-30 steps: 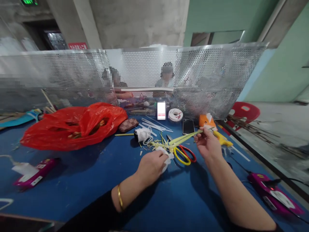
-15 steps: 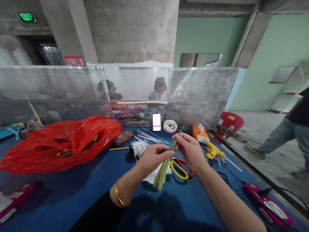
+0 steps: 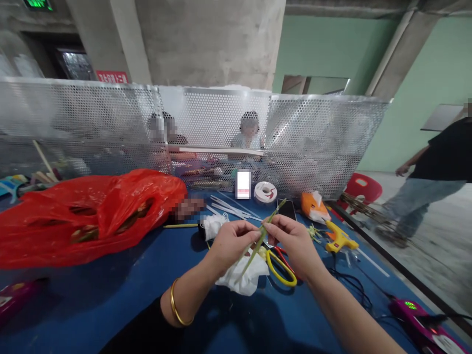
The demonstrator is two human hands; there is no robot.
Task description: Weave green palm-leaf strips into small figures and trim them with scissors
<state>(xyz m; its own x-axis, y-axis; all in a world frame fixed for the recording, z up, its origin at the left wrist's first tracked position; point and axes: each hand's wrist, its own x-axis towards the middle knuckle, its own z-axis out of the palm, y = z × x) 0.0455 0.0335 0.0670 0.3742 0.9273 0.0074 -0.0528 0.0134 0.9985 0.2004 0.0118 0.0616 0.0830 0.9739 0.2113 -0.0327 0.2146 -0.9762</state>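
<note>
While left fingers (image 3: pixel 251 237) and right fingers (image 3: pixel 273 229) pinch a green stalk (image 3: pixel 259 243), perforated screening (image 3: pixel 221 115) crosses the blue table (image 3: pixel 129 290).

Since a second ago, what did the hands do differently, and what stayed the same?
The left hand let go of the white tissue and took hold of the green piece. The right hand moved left, bringing that piece over the tissue; its lower end now points toward the person. The red bag and scissors stayed on the table.
</note>
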